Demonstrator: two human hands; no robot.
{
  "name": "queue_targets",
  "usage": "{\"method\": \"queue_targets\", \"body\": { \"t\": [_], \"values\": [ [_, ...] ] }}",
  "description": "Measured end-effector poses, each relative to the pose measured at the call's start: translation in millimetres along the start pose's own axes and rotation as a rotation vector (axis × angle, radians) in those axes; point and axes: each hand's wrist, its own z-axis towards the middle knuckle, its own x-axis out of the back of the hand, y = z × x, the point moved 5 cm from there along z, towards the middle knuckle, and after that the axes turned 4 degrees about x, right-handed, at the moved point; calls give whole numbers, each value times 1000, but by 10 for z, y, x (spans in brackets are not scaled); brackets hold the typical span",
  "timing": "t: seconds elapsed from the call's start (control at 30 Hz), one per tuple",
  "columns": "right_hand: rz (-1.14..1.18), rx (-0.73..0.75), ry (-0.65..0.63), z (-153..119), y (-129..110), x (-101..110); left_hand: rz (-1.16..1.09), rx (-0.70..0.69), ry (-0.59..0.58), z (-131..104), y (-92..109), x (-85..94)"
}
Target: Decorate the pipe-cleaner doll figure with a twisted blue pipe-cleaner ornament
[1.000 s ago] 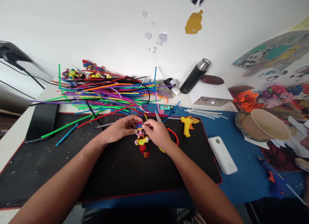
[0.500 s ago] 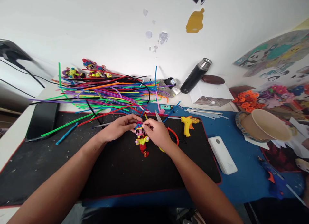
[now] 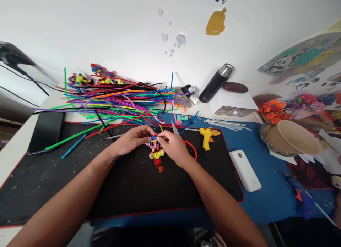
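A small pipe-cleaner doll (image 3: 157,153) lies on the black mat (image 3: 149,193), with a blue and red top, pink face, yellow arms and red lower body. My left hand (image 3: 133,140) pinches the left side of its head. From the other side, my right hand (image 3: 172,144) grips the top of the head between thumb and fingers. Partly hidden behind my right hand are scissors (image 3: 191,147) with a red and yellow handle. Just beyond my fingers rest short blue and yellow stems.
Behind the mat spreads a pile of coloured pipe cleaners (image 3: 119,101). A yellow glue gun (image 3: 206,138), glue sticks (image 3: 226,124) and a white power bank (image 3: 245,170) lie to the right. A black phone (image 3: 46,131) is at left; a black flask (image 3: 216,83) leans at the back.
Both hands keep their hold on the doll's head, with hardly any movement. The camera view has shifted very slightly.
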Motion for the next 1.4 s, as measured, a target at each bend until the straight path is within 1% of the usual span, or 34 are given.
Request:
{"method": "queue_targets", "body": {
  "t": [0.3,0.8,0.97,1.4],
  "values": [
    [-3,-14,-4,-8,-15,5,45,6,-10,0,28,-3],
    [-21,-27,-7,-18,-3,1,39,2,-4,-1,31,0],
    [-2,-9,-1,-19,8,-1,24,6,-16,-5,29,-4],
    [28,-21,-12,-43,-11,17,26,3,-23,-9,42,-2]
  ]
}}
